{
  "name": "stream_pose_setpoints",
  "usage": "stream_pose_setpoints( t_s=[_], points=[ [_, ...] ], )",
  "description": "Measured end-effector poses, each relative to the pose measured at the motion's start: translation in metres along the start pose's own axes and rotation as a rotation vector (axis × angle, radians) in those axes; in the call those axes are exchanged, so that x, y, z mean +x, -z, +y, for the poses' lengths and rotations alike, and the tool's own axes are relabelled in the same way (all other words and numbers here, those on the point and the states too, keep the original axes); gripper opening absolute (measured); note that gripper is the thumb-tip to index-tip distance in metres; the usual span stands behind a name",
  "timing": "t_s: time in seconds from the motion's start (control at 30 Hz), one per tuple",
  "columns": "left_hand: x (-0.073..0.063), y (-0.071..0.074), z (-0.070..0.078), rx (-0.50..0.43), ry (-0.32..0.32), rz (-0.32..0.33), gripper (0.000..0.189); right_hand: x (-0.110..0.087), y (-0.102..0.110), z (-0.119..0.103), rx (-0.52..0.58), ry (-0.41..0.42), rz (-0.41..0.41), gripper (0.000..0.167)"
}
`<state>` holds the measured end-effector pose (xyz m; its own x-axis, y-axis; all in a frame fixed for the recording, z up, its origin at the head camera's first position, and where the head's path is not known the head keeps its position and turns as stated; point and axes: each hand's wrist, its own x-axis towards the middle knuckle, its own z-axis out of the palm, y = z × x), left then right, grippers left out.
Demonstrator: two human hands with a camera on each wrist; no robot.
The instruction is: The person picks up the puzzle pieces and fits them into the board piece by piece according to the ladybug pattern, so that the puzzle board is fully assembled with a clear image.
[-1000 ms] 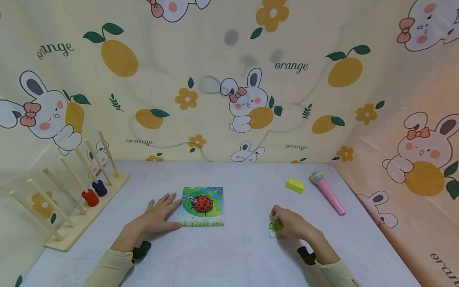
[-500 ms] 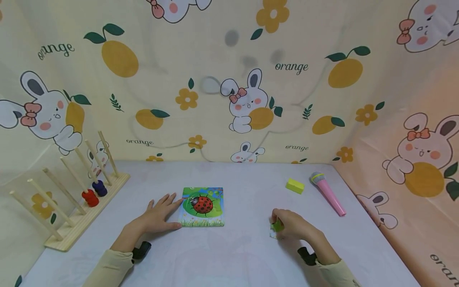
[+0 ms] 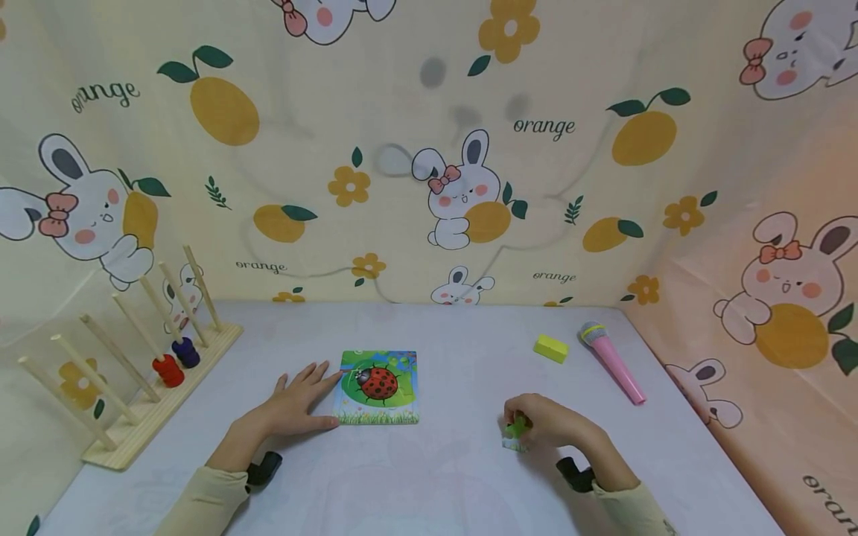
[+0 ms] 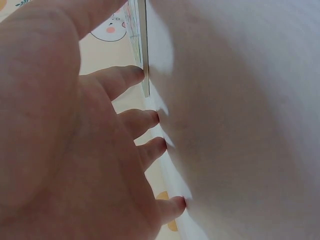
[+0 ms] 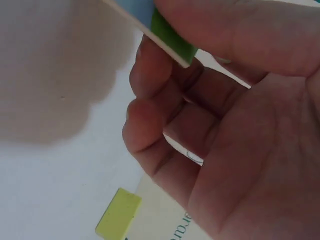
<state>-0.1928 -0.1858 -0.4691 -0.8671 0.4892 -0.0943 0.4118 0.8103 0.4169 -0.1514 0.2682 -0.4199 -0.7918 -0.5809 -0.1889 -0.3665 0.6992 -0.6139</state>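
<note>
A square ladybug jigsaw puzzle lies flat near the middle of the table. At its left side my left hand rests with fingers spread, thumb and index fingertip right at the edge. The left wrist view shows the puzzle's thin side by the index fingertip, the other fingertips down on the tabletop. Over to the right, my right hand pinches a small green and pale jigsaw piece between thumb and fingers, close over the table. In the right wrist view the piece is tilted, partly covered by the thumb.
A yellow block and a pink toy microphone lie beyond my right hand. On the left stands a wooden peg rack with upright rods and red and dark blue beads. A printed cloth walls the table's back and sides.
My right hand has drawn slightly toward me with the jigsaw piece, turning it a little. The left hand and the puzzle stay in place.
</note>
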Motion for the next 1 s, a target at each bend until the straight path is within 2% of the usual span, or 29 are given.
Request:
stream_pose_setpoints(
  t_s=[0.2, 0.4, 0.6, 0.8, 1.0],
  points=[
    [0.0, 0.0, -0.001, -0.003, 0.003, 0.002, 0.088, 0.021, 0.005, -0.006, 0.008, 0.113, 0.041, 0.026],
    [0.0, -0.001, -0.002, -0.006, 0.006, -0.003, 0.089, 0.06, 0.005, -0.016, 0.003, 0.178, 0.088, 0.026],
    [0.002, -0.001, -0.003, -0.002, 0.008, -0.002, 0.089, 0.102, -0.004, -0.038, -0.013, 0.239, 0.105, 0.027],
    [0.001, 0.0, -0.002, -0.022, 0.004, -0.005, 0.089, 0.133, -0.022, -0.058, -0.033, 0.294, 0.068, 0.025],
    [0.001, 0.0, 0.0, -0.024, 0.005, -0.01, 0.088, 0.149, -0.037, -0.068, -0.051, 0.289, 0.02, 0.027]
  ],
)
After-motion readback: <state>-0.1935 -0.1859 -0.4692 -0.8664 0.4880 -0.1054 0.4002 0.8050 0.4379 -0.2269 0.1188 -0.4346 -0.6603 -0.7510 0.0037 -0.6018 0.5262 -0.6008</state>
